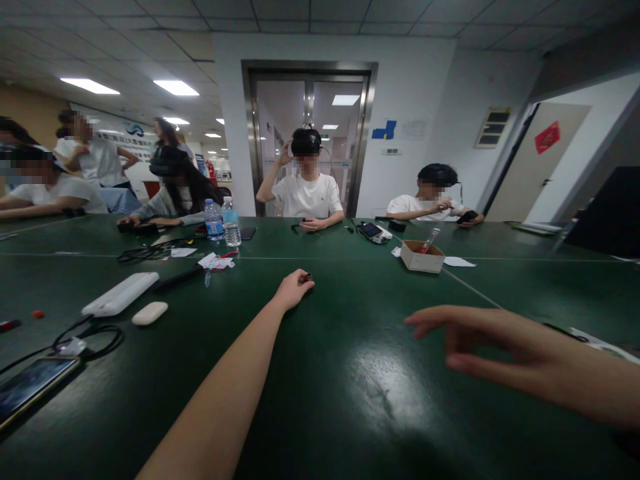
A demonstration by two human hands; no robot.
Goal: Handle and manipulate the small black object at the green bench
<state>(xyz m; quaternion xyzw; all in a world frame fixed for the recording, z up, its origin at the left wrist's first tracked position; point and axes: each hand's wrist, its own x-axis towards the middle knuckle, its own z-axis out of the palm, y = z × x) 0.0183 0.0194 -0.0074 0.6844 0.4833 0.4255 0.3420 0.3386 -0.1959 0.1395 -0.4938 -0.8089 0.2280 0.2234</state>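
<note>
A white oblong device (121, 294) and a phone (37, 392) lie left of the person; two plastic bottles (231, 225) stand farther off. An open box (421, 260) holds a leaning tube (430, 240). On the worktop (320, 360), the left hand (293, 292) pinches a small dark object (309, 277); the right hand's (493, 350) fingers are loosely parted.

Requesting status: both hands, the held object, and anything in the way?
Left hand: pinching small dark object, identity unclear. Right hand: open, nothing visibly held. Pale, open-topped cardboard box: beyond right hand, not between the hands.
</note>
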